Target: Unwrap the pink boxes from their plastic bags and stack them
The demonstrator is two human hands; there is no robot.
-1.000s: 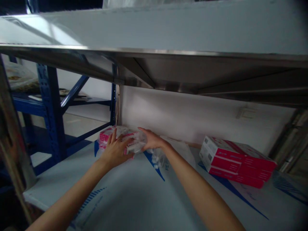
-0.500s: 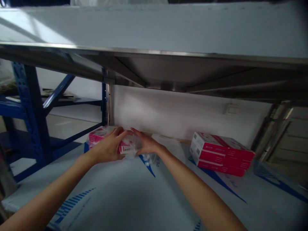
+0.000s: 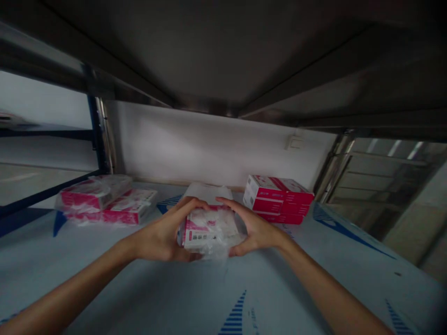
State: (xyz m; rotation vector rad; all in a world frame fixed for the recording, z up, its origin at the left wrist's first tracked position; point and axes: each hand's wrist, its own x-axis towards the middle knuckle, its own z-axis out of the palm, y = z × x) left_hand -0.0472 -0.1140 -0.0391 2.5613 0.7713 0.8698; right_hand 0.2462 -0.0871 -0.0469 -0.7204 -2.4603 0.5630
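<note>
Between my two hands is a pink-and-white box [image 3: 209, 228] in clear, crinkled plastic wrap, held above the film-covered shelf. My left hand [image 3: 167, 232] grips its left side, thumb below and fingers over the top edge. On the right side, my right hand [image 3: 253, 228] clasps it the same way, its fingertips at the upper edge and thumb at the lower corner. Loose plastic hangs from the box's front. At the left lie more plastic-wrapped pink boxes [image 3: 104, 200], one partly on top of another. A stack of unwrapped pink-and-white boxes [image 3: 279, 200] stands at the right.
A low metal shelf underside [image 3: 209, 56] spans overhead. The lower shelf [image 3: 157, 298] carries bluish printed film. Behind are a white wall [image 3: 195, 149] with a switch plate [image 3: 295, 143] and a pale sheet [image 3: 206, 190]. Blue rack posts [image 3: 98, 135] rise at the left.
Both hands have lifted a wrapped box away from the left pile and brought it right and nearer. The view has moved in under the upper shelf.
</note>
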